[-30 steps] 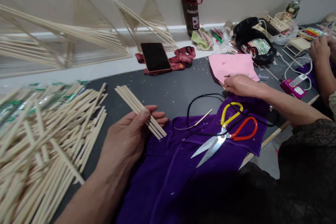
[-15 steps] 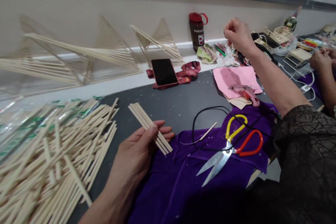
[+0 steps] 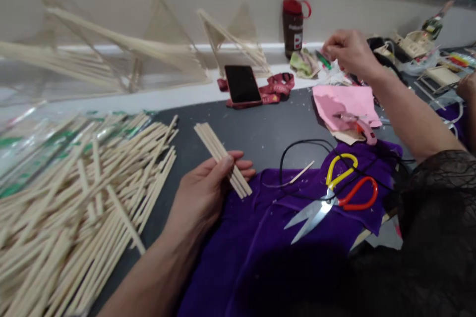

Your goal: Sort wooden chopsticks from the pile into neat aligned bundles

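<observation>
My left hand [image 3: 208,185] is closed around a small flat bundle of wooden sticks [image 3: 219,153], thumb on top and fingers beneath. The sticks lie side by side, slanting over the edge of a purple cloth [image 3: 241,252]. Farther away, my right hand [image 3: 349,52] has its fingers curled together above clear plastic and small items by the wall. A green item [image 3: 323,59] is close to its fingertips; whatever the fingers pinch, if anything, is hidden. Scissors [image 3: 329,199] with one yellow and one red handle lie spread on the cloth. A pink glue gun [image 3: 362,126] rests on pink paper [image 3: 344,101].
A large pile of loose sticks [image 3: 92,208] covers the left side. Stick frames [image 3: 141,54] lean along the wall. A phone [image 3: 243,84] on a red lanyard and a dark bottle [image 3: 293,29] stand at the back. A black cord loops over the cloth. Another person's hand [image 3: 467,86] shows at right.
My right hand has lowered toward the plastic and the green item. My left hand keeps hold of the sticks. The whole view has shifted, so things appear higher and farther right.
</observation>
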Tool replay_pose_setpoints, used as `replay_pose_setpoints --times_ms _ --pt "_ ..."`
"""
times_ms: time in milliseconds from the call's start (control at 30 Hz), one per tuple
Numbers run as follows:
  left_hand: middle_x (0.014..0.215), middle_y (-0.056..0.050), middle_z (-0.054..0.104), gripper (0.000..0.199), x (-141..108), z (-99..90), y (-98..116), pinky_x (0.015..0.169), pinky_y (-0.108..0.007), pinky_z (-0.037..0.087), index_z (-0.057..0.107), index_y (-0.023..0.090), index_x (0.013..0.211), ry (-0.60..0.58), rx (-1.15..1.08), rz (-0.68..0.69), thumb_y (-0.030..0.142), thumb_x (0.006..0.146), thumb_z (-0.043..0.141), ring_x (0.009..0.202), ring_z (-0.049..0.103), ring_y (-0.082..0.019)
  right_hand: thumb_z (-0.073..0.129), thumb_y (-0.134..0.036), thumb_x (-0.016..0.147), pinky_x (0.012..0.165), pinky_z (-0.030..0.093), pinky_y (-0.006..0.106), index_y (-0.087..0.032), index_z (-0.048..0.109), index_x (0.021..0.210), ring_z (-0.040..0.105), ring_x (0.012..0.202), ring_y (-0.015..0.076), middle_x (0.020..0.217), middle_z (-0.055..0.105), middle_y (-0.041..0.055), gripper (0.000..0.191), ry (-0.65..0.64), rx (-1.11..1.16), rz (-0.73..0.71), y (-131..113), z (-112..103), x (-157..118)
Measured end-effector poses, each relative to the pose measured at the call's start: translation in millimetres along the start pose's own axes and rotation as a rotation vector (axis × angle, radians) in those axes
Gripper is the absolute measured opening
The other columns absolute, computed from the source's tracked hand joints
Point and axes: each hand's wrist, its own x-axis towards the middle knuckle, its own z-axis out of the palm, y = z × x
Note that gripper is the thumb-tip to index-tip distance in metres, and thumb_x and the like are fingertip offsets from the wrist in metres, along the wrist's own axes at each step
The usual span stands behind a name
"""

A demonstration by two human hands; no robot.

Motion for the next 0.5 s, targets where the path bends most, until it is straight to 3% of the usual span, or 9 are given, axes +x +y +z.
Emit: replay_pose_setpoints --times_ms 100,167,300,500 --pt "0.067 -0.005 0.072 0.019 0 1.1 -3 0.05 -0.026 0.056 0.068 0.013 0.085 -0.015 -0.024 0.059 0.026 0.072 0.074 0.055 0.068 -0.018 0.06 -0.03 0.085 0.074 0.045 0.025 -0.017 0.071 0.096 0.062 0.078 0.0129 0.081 0.069 0.0033 0.02 -0.159 0.118 -0.088 -28 39 -40" --pt "0.066 -0.005 0.071 0.016 1 1.5 -4 0.051 -0.026 0.056 0.068 0.013 0.084 -0.016 -0.018 0.068 0.025 0.074 0.072 0.055 0.068 -0.017 0.06 -0.029 0.085 0.073 0.044 0.025 -0.018 0.072 0.093 0.062 0.077 0.0122 0.082 0.069 0.0027 0.018 -0.257 0.178 -0.166 -47 53 -65" --pt "0.065 -0.005 0.071 0.016 1 2.0 -4 0.051 -0.025 0.056 0.067 0.012 0.086 -0.02 -0.004 0.093 0.025 0.077 0.07 0.054 0.068 -0.017 0.057 -0.022 0.086 0.073 0.043 0.025 -0.016 0.072 0.086 0.062 0.076 0.0108 0.085 0.07 0.0036 0.016 -0.459 0.189 -0.343 -76 57 -98" --pt "0.064 -0.003 0.07 0.015 2 2.6 -7 0.054 -0.025 0.055 0.065 0.012 0.087 -0.048 0.006 0.134 0.026 0.081 0.066 0.053 0.067 -0.014 0.059 -0.022 0.088 0.063 0.037 0.023 -0.016 0.071 0.087 0.056 0.067 0.0093 0.083 0.065 0.0023 0.014 -0.555 0.004 -0.459 -92 68 -117"
